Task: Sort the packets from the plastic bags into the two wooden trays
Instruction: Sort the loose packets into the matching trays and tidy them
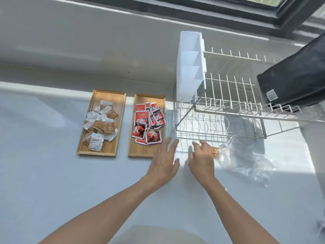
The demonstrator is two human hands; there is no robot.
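Note:
Two wooden trays lie side by side on the pale counter. The left tray (121, 110) holds several brown-and-white packets (101, 124). The right tray (135, 150) holds several red packets (149, 120). A crumpled clear plastic bag (249, 161) lies to the right, in front of the rack. My right hand (202, 159) is closed on an orange-brown packet (214, 151) at the bag's mouth. My left hand (165, 159) hovers flat beside the right tray's near corner, fingers spread, holding nothing.
A white wire dish rack (228, 110) stands behind the hands, with a white plastic cutlery holder (190, 67) on its left end and a dark bag (295, 74) resting on its right. A wall and window sill run along the back.

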